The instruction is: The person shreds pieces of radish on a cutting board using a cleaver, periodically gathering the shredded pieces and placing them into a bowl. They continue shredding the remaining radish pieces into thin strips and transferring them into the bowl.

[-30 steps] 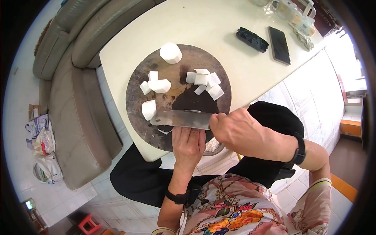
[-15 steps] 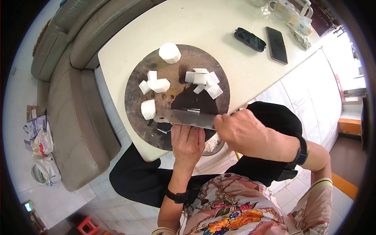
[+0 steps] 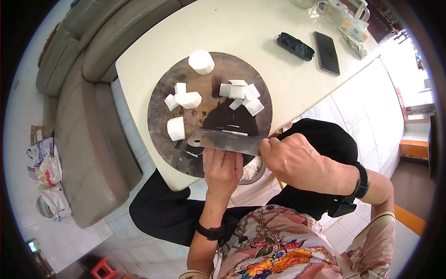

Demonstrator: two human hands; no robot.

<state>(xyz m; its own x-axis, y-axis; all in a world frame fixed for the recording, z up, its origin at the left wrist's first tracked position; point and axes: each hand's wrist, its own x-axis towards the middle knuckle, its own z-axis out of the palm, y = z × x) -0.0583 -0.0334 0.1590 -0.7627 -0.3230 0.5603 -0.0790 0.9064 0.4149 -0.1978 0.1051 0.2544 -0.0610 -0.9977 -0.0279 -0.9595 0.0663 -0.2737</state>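
Note:
My right hand (image 3: 291, 157) is closed around the handle of a cleaver (image 3: 225, 141), whose broad blade lies across the lower part of a round dark chopping board (image 3: 162, 86). My left hand (image 3: 223, 169) has its fingers pressed together against the near side of the blade; whatever lies under them is hidden. Thin white strips (image 3: 235, 133) are on the board just beyond the blade. White blocks that look like peeled radish (image 3: 176, 129) sit at the left, with more chunks (image 3: 188, 100) above. A pile of thin white slices (image 3: 245, 95) lies at the upper right.
A large white chunk (image 3: 201, 62) stands at the board's far edge. On the cream table (image 3: 153, 44) are a black case (image 3: 295, 46), a phone (image 3: 327, 53) and a glass jug (image 3: 333, 11). A bowl of white shreds (image 3: 251, 171) shows below the board. A grey sofa (image 3: 88, 139) stands left.
The cleaver and my right hand have shifted slightly to the right. More white strips show beyond the blade. My left hand stays nearly in place.

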